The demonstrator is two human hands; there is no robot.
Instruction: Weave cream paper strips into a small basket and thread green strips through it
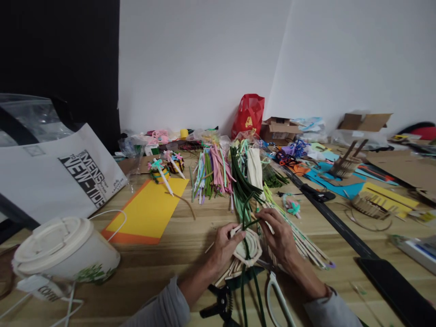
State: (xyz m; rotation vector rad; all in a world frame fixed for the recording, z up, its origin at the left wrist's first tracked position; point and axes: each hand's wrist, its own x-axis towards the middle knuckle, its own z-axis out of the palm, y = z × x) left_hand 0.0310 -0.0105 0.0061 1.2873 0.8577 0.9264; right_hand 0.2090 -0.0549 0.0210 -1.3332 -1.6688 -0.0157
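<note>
My left hand (227, 245) is closed on the left rim of a small cream woven piece (252, 247), round with several corners, its thumb lying over the top edge. Dark green strips (244, 286) run across this piece and hang down toward me. With fingers pinched, my right hand (277, 231) grips a dark green strip (252, 223) just right of the rim. White-handled scissors (277, 299) lie below my right hand. A black claw hair clip (220, 303) rests at the table's near side, under my left wrist.
Bundles of coloured strips (218, 170) lie ahead of my hands. A white lidded bucket (68, 250) and a printed bag (75, 172) stand left, near yellow paper (150, 209). A long black bar (334, 222) crosses the right side, with small baskets (369, 204) beyond.
</note>
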